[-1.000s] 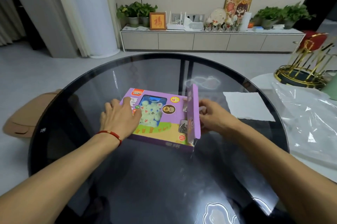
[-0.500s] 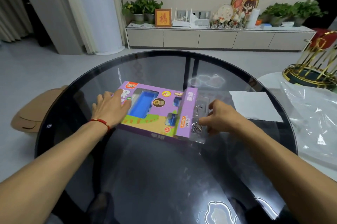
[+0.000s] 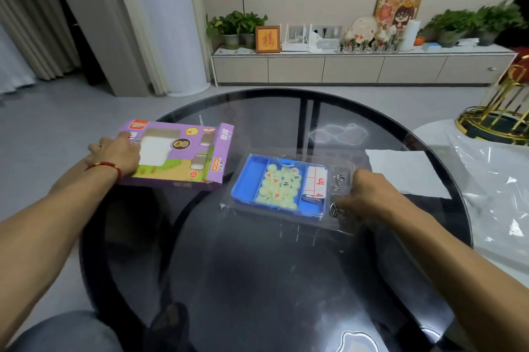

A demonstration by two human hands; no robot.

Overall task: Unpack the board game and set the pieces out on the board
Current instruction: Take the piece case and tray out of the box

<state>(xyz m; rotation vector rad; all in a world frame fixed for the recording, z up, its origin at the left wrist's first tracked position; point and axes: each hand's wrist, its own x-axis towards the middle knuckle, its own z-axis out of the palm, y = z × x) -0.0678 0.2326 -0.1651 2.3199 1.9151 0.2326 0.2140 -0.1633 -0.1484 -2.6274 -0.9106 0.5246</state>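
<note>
Our left hand (image 3: 116, 157) grips the light box (image 3: 177, 154); our right hand (image 3: 365, 194) pinches the thin, flexible tray (image 3: 279, 185), best supported underneath so loose pieces (image 3: 279, 186) stay put.

Round dark glass surface (image 3: 257, 280), reflective. White paper sheet (image 3: 406, 172) flat on its right part. Clear plastic bag (image 3: 492, 197) crumpled on white side table, right edge; gold wire stand (image 3: 498, 119) beyond it. Far wall: low cabinet (image 3: 357, 68) carrying potted plants (image 3: 236, 26), framed picture (image 3: 267, 39), router (image 3: 294, 41).
</note>
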